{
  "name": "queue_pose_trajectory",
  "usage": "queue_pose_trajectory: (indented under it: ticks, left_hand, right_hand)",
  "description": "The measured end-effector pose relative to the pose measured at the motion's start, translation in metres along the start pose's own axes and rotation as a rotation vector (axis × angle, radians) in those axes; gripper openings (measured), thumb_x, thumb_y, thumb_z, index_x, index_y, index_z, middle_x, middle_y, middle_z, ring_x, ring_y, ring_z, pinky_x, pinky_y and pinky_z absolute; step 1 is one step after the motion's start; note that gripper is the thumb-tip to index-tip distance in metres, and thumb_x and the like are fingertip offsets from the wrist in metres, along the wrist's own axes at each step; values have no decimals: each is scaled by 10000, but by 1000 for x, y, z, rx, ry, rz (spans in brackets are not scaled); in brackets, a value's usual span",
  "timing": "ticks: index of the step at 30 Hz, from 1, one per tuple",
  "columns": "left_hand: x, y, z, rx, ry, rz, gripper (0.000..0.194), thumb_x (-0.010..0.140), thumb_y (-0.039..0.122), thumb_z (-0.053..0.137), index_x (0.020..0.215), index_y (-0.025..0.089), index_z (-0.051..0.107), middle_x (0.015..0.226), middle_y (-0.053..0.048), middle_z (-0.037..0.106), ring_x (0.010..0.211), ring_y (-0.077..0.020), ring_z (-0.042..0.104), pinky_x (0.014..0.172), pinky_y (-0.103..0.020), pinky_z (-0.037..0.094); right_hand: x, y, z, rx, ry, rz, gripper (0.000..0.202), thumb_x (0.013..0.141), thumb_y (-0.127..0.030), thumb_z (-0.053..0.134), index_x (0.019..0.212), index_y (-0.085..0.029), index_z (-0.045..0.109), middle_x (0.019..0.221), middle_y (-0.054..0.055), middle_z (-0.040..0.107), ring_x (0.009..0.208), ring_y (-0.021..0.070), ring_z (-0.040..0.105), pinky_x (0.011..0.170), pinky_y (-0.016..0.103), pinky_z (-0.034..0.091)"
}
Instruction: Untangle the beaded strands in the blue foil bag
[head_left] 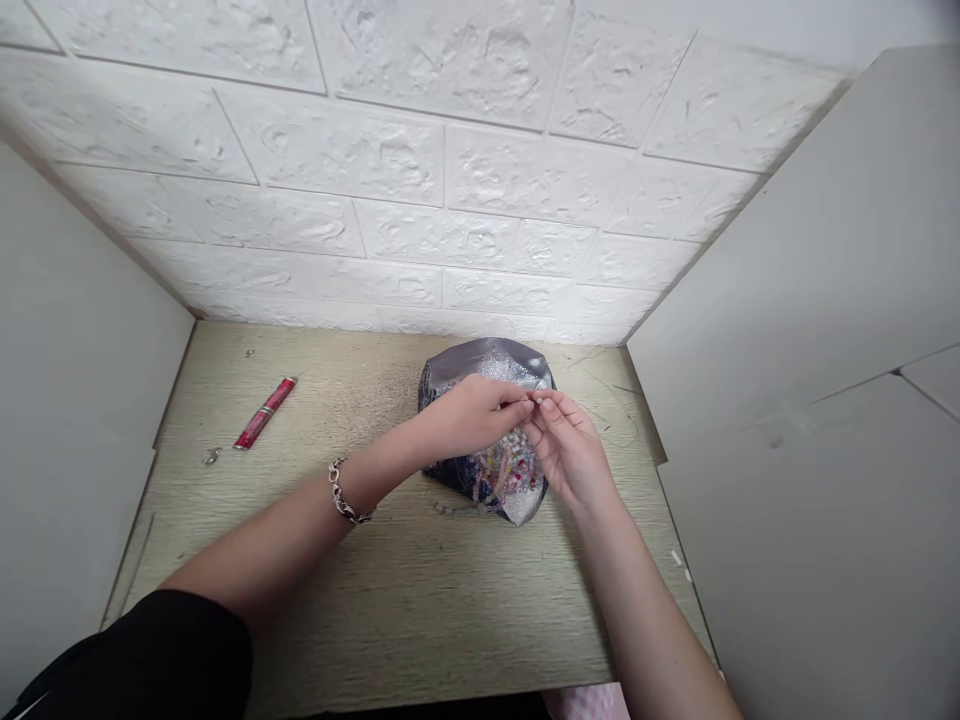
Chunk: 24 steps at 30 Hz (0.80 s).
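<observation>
A silver and dark pouch (487,356) stands open on the wooden table, with colourful beads (510,467) inside it. My left hand (474,415), with a chain bracelet on its wrist, is above the pouch, its thumb and fingers pinched together. Close against its fingertips, my right hand (568,445) pinches too, over the pouch's right side. Something tiny and dark is between the fingertips, too small to make out. A short strand of pale beads (455,509) lies at the pouch's front edge.
On the left of the table (420,620) lies a red tube-like packet (265,413), with a small shiny piece (212,456) near it. Thin threads (611,425) lie right of the pouch. White brick-pattern wall (405,240) behind; pale panels (810,300) at both sides.
</observation>
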<state>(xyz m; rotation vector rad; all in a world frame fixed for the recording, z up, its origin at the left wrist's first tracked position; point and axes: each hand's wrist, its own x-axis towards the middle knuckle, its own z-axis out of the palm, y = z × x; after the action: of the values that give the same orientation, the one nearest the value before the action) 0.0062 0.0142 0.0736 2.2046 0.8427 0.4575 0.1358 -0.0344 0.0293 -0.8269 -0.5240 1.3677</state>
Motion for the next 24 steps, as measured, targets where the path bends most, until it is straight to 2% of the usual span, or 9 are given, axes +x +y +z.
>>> queue_pose_trajectory:
  ticks: [10,17,24]
  left_hand:
    - [0,0,1,15,-12,-13,302,818,304,378,591,153,508,524,27,437,518,-73,364,501,-224,253]
    - [-1,3,0,37,-10,-12,305,816,292,378,583,146,509,530,23,443,517,-72,364,510,-223,257]
    - [0,1,0,35,-3,-7,303,812,283,376,571,146,499,525,24,445,511,-69,363,504,-225,254]
  right_hand:
    - [1,1,-2,-43,-8,-16,182,578,-256,738,703,-187,626,758,-6,642,727,90,602,785,235,511]
    - [1,2,-1,-45,-27,-12,187,582,-256,741,712,-183,629,775,-9,650,737,66,601,777,181,496]
    - [1,2,-2,-53,-11,-21,181,589,-260,734,710,-190,620,767,-11,645,730,82,603,784,225,508]
